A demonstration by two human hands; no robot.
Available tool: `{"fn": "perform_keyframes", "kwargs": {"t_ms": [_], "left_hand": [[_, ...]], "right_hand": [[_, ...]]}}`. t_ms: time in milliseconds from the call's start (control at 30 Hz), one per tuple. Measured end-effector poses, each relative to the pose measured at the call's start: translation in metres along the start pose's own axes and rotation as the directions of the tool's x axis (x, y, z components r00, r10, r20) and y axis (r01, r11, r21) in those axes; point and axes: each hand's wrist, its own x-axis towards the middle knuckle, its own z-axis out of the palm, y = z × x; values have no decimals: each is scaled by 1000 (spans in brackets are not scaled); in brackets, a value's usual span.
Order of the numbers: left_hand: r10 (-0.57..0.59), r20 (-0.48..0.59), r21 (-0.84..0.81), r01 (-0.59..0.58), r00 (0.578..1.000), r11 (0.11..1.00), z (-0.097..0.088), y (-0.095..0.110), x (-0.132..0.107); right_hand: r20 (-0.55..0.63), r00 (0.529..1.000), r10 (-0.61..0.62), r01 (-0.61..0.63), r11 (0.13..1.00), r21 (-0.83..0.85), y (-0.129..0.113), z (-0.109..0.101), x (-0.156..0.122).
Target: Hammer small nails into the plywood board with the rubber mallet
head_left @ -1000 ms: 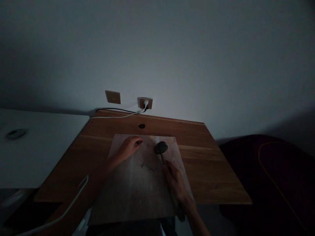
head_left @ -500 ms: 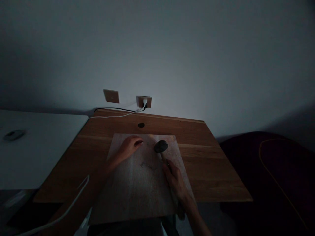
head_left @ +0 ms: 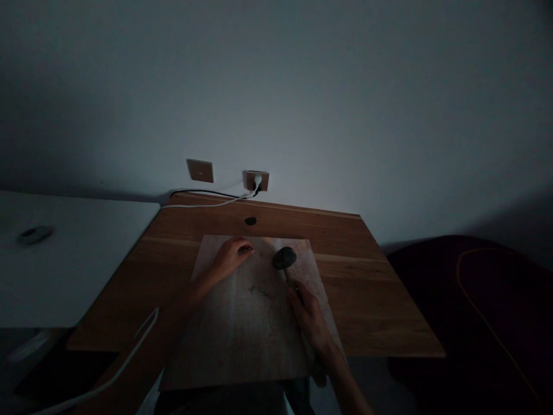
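A pale wooden board (head_left: pixel 242 340) lies on a brown wooden desk (head_left: pixel 367 288). My right hand (head_left: pixel 310 318) is wrapped round the handle of a hammer, whose dark head (head_left: pixel 284 258) rests on or just above the board's far right part. My left hand (head_left: pixel 233 257) sits on the board's far left part with fingers pinched together on something small I cannot make out. A few small dark bits, perhaps nails (head_left: pixel 258 290), lie on the board between my hands.
The room is dim. A wall socket (head_left: pixel 256 180) with a white and a black cable sits behind the desk, beside a switch plate (head_left: pixel 200 170). A white table (head_left: pixel 64 259) stands left, a dark seat (head_left: pixel 475 323) right. A white cable (head_left: pixel 108 374) hangs at the front left.
Hardly anything has moved; the view shifted slightly and the hammer head and both hands stay in nearly the same places on the board.
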Motion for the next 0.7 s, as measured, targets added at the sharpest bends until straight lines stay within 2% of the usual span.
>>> {"fn": "perform_keyframes", "kwargs": {"t_ms": [133,300,567,700], "left_hand": [[34,23,27,-35,999,999,-2,2,-1],[-14,15,54,13,1000,998,-2,3,-1],[-46,26,29,46,999,999,-2,4,-3],[-71,30,-5,71,997,997,-5,10,-3]], "right_hand": [[31,999,37,-37,999,10,-7,-1,4],[111,990,83,-96,988,119,-20,8,19],[183,983,9,-45,981,190,-52,21,39],[193,981,13,-54,976,212,-57,26,42]]}}
